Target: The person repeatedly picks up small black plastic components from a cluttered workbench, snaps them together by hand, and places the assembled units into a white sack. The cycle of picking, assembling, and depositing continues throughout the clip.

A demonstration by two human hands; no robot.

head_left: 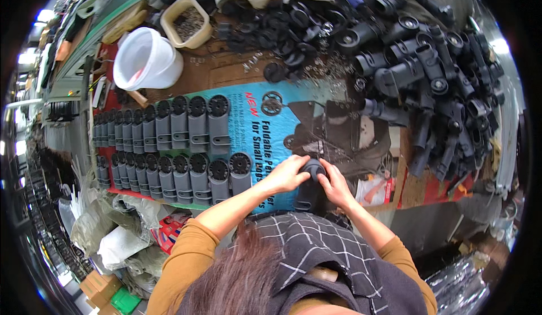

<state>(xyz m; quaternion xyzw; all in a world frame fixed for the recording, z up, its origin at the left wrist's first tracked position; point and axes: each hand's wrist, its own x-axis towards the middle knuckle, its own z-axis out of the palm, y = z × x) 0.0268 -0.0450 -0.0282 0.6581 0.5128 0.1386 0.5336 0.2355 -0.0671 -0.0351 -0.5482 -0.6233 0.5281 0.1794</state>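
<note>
Near the front edge of the bench, my left hand (287, 174) and my right hand (336, 187) are closed around the round end of a dark grey plastic joint piece (308, 195). Thumbs and fingertips press at its round head from both sides, and its body points toward me. Underneath lies a blue printed cardboard sheet (276, 140). To the left of my hands stand two rows of similar grey plastic pieces with round black toothed discs, a near row (197, 176) and a far row (179, 124).
A large pile of dark grey plastic pieces (418, 69) covers the right side. Black round parts (293, 27) and loose small metal bits lie at the back. A white bucket (141, 61) and a cream tub of small hardware (185, 24) stand back left. Plastic bags (121, 230) sit below left.
</note>
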